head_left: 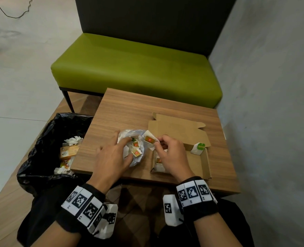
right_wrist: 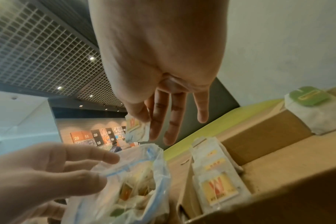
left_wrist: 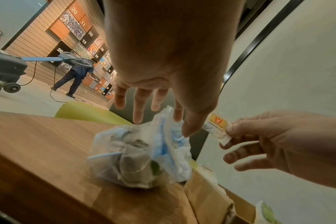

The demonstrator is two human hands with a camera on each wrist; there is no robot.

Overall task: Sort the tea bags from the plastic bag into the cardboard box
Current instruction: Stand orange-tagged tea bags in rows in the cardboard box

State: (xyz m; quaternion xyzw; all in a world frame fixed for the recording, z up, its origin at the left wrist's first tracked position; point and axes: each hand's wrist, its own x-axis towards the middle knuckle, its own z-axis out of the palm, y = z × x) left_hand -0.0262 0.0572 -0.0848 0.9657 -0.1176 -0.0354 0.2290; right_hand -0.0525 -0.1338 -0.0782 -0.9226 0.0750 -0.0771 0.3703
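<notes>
A: What are the fingers doing?

B: The right hand (head_left: 172, 155) pinches one tea bag with an orange tag (head_left: 149, 139) between thumb and forefinger, its other fingers (right_wrist: 175, 119) hanging loosely straight. That bag is held in the air between the plastic bag and the cardboard box, above the table.

A: And the other hand?

B: The left hand (head_left: 110, 157) has its fingers (left_wrist: 138, 104) spread wide and nearly straight, their tips at the mouth of the plastic bag (head_left: 135, 148). They grip nothing that can be seen.

A: Where is the plastic bag?

B: On the wooden table (head_left: 129, 111), just left of the cardboard box (head_left: 199, 163), crumpled and open at the top. Several more orange-tagged tea bags (head_left: 136, 152) lie inside it, with something green among them.

A: And the box?

B: It lies open with its flap folded back. A row of orange-tagged tea bags (right_wrist: 217, 181) stands in its left compartment. A tea bag with a green tag (head_left: 199, 147) rests on the far edge of the box.

A: Anything around the table?

B: A bin with a black liner (head_left: 46, 148), holding crumpled paper and wrappers, stands left of it. A green bench (head_left: 135, 68) sits beyond.
</notes>
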